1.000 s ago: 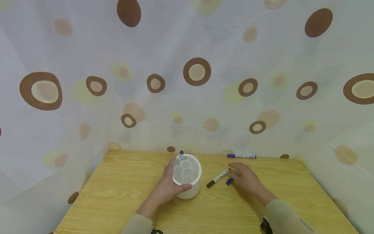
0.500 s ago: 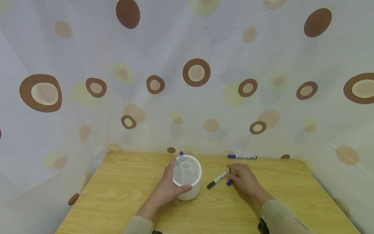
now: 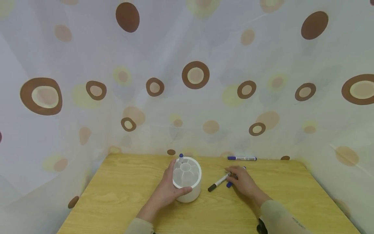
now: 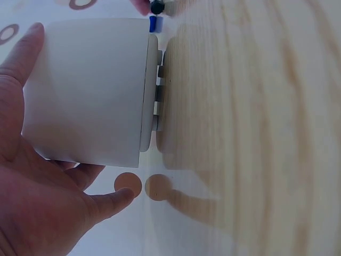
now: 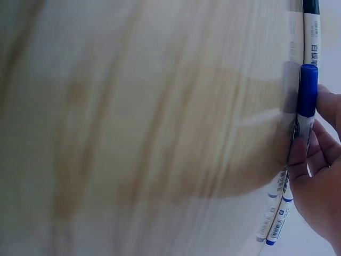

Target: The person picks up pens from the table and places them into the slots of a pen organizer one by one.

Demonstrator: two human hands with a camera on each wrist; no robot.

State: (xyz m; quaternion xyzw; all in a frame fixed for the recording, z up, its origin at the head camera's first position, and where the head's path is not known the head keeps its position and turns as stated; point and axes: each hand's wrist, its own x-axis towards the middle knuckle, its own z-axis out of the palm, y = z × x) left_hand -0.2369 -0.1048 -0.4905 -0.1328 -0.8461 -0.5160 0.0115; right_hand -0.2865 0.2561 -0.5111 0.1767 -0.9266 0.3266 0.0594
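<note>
A round white pen holder (image 3: 187,191) with a divided top stands on the wooden table; a blue-topped marker (image 3: 181,158) stands upright in it. My left hand (image 3: 166,191) grips the holder's left side, thumb across its near face. My right hand (image 3: 243,182) pinches a blue-capped whiteboard marker (image 5: 307,96) lying on the table, with thumb and fingers on either side of its barrel. Right beside it lies a black-capped marker (image 3: 218,182), its far end under my right fingertips in the head view. Most of the blue-capped marker's barrel is hidden by this hand.
Another blue marker (image 3: 242,158) lies near the table's back edge. A pale sheet (image 3: 216,97) with brown and yellow spots hangs behind and along both sides of the wooden table (image 3: 117,195).
My right hand has shifted slightly left over the markers, and the blue-capped marker's far end now shows beyond it. My left hand stays on the pen holder. The head view has tilted up slightly.
</note>
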